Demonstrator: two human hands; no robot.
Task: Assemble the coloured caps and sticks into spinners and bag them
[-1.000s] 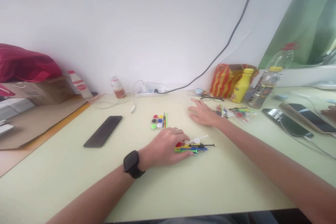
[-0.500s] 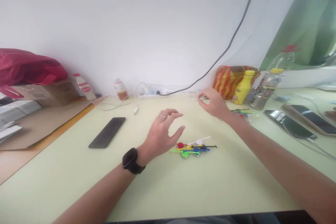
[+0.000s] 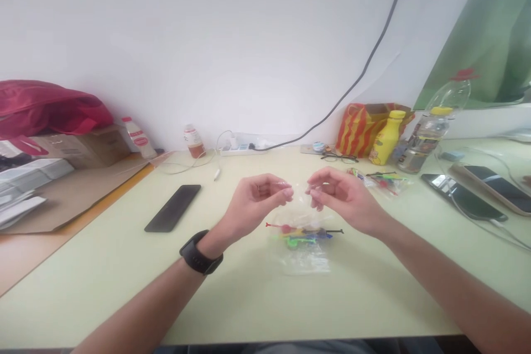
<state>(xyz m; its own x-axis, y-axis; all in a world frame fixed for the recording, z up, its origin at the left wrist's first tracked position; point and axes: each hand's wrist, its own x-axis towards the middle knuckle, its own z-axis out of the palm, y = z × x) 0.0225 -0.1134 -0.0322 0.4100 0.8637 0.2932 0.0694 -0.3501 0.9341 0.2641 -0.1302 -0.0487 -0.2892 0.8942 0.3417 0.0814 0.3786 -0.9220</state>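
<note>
While we pinch clear bag (image 3: 310,264) between fingertips of left hand (image 3: 254,203) and right hand (image 3: 350,199), coloured plastic pieces (image 3: 296,241) show through it, well in from table's (image 3: 249,310) near edge. Step looks like parting bag's mouth; next move likely calls for light, even pull.

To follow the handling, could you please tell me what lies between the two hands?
In the head view, part of a clear plastic bag spans the gap between the left hand and right hand; colourful plastic pieces show below.
</note>
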